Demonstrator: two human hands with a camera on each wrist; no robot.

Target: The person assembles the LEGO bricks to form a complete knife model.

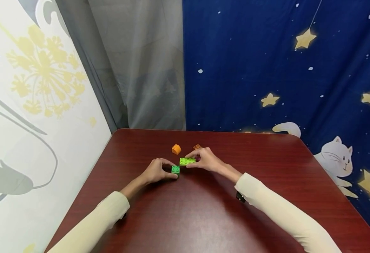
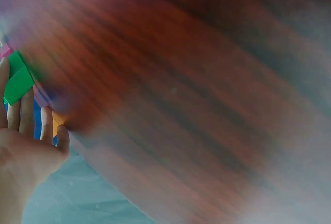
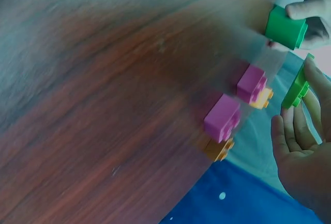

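Note:
My left hand [image 1: 154, 171] pinches a dark green building brick [image 1: 175, 170] with studs on top between thumb and fingers. Close by on the right, my right hand [image 1: 207, 160] grips a lime green brick [image 1: 187, 161], longer and flatter, at its right end. The two bricks are held near each other, the lime one slightly farther back. From the right wrist view, the dark green brick [image 3: 286, 27] appears chunky, while the lime brick [image 3: 297, 89] is thin and tilted in the fingers.
An orange curved brick [image 1: 176, 149] lies behind the hands. Another orange brick [image 1: 197, 146] is partly covered by my right hand. Two magenta bricks [image 3: 222, 117] show beside the orange ones in the right wrist view. Past the brown table's far edge hang curtains [image 1: 235, 70].

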